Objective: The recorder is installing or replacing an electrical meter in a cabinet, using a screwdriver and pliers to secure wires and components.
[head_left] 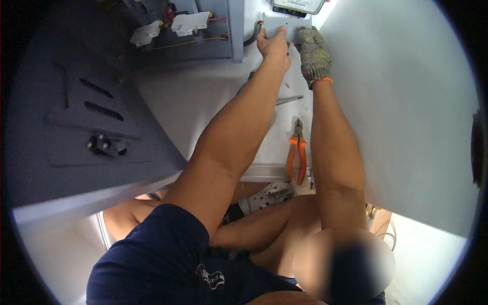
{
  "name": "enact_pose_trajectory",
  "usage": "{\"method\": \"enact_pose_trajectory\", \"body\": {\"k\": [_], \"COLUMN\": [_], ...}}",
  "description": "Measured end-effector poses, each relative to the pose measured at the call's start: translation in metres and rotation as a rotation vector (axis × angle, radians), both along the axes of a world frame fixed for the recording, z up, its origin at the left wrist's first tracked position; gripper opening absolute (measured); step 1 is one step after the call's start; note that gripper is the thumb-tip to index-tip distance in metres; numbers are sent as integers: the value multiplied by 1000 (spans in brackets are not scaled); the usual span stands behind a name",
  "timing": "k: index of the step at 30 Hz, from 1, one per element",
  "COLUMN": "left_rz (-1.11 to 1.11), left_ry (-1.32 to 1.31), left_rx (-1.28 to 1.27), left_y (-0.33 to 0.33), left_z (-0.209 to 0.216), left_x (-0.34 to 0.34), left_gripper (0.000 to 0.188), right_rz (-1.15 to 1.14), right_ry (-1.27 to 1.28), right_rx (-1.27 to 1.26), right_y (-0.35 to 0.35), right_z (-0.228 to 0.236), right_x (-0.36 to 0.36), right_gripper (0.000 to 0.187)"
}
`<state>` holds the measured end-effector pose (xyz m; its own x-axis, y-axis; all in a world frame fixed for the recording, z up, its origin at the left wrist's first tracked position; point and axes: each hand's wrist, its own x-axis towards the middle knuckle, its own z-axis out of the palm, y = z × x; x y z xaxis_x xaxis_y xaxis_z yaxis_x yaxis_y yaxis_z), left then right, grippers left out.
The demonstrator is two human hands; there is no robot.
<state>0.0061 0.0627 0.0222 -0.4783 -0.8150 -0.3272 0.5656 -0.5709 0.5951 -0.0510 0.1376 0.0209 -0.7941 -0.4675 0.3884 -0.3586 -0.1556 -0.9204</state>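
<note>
A flat grey cover plate (292,34) sits just below an electricity meter (303,4) at the top. My bare left hand (274,47) grips its lower left part, thumb on the front face and the other fingers mostly hidden. At the plate's right edge, my right hand (316,55), in a grey knitted glove with an orange cuff, has its fingers curled against it. A thick dark cable (252,36) with an orange end meets the plate's left side. Below my hands lie combination pliers (297,152) with orange handles and a thin metal tool (290,99), partly behind my left forearm.
On the left stands a dark grey metal enclosure (235,30) holding white circuit breakers (190,23) and wires, its slotted door (66,122) swung open towards me. A pale panel (406,101) rises along the right. My clog-shod foot (267,197) is near the lower middle.
</note>
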Motion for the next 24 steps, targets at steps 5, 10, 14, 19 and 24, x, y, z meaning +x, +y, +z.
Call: {"method": "enact_pose_trajectory", "body": {"k": [5,10,14,19,24], "left_rz": [126,159,112,152,247], "left_ry": [-60,-135,-131,-78,-171], "left_rx": [-306,-297,-281,-273,-292], "left_y": [-15,-10,-15,-16,-23], "left_z": [-14,-16,-22,-19,-29], "left_x": [-11,-13,-7,-18,-21], "left_gripper": [68,68,69,68,69], "right_rz": [75,96,103,83,114], "right_ry": [13,-41,-335,-11,-233], "right_rx": [57,104,18,79,-1], "right_y": [-5,-5,-9,-15,-20], "right_z": [-6,-4,-5,-18,-13], "right_x": [-5,-10,7,-22,-6], "right_gripper": [32,21,54,39,31]}}
